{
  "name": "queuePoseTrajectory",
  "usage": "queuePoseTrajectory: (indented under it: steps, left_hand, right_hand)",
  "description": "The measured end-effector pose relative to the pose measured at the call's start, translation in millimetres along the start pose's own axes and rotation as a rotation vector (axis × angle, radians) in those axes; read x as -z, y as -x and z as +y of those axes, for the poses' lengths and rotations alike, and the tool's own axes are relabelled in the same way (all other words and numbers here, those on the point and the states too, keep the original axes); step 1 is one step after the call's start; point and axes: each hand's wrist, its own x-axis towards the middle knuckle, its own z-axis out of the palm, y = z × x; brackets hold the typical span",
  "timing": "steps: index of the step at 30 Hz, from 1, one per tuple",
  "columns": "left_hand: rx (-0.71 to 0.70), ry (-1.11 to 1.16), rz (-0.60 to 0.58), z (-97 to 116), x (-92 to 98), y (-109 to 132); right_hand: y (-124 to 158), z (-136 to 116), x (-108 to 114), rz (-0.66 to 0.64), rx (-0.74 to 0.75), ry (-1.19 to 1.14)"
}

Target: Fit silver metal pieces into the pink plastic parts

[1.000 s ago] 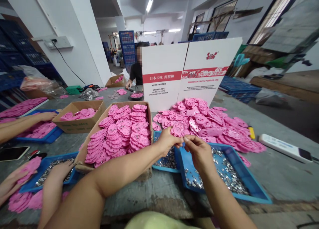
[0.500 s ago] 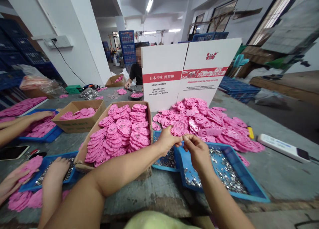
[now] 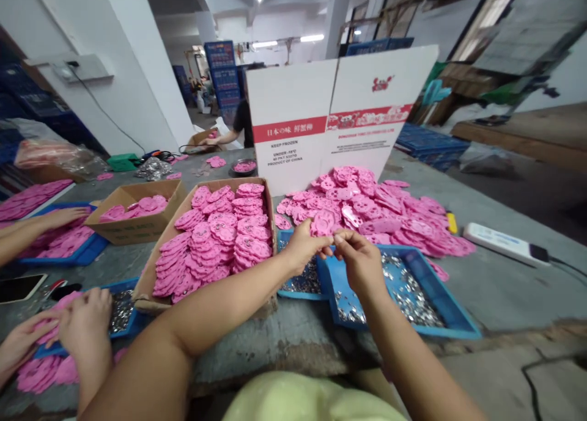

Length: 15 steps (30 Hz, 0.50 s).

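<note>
A pink patterned piece (image 3: 323, 222) is gripped at its lower left by my left hand (image 3: 303, 247), over the small blue tray (image 3: 302, 296). Fingers of my right hand (image 3: 360, 259) are pinched together at the piece's lower right edge; whatever they hold is too small to make out. Beneath my right hand lies a larger blue tray (image 3: 458, 311) with small shiny metal parts. A big pile of pink pieces (image 3: 394, 210) lies behind the trays. Left of my hands, a cardboard box (image 3: 151, 274) holds stacks of similar pieces.
A white printed cardboard panel (image 3: 293, 118) stands behind the pile. At right lies a white power strip (image 3: 499, 244). A smaller carton (image 3: 132, 228) and a co-worker's hands (image 3: 87, 323) are at left. Another person's arm (image 3: 229, 137) reaches out behind the panel.
The view has shifted slightly. My hands keep hold at the pink piece. At left, the co-worker's hand has moved from the metal parts to the pink piece; the person behind now reaches toward the rear carton.
</note>
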Motion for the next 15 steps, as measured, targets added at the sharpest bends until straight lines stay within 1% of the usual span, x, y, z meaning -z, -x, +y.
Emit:
queuePoseTrajectory:
  steps: [3,7,11,15]
  left_hand:
    - [-0.014,0.074,-0.103,2.7,-0.3,0.4]
    - [-0.014,0.103,-0.198,4.5,0.4,-2.0]
    - [-0.047,0.089,-0.247,4.5,-0.1,-1.8]
    - [-0.060,0.074,-0.270,3.8,-1.3,-0.2]
  right_hand:
    - [-1.9,-10.9,3.6,-0.004,0.029,-0.020]
    - [-7.0,-19.2,9.7,0.035,0.167,0.081]
    - [-8.9,-15.6,13.9,0.055,0.252,0.158]
    - [-6.4,-12.7,13.4,0.009,0.265,0.156]
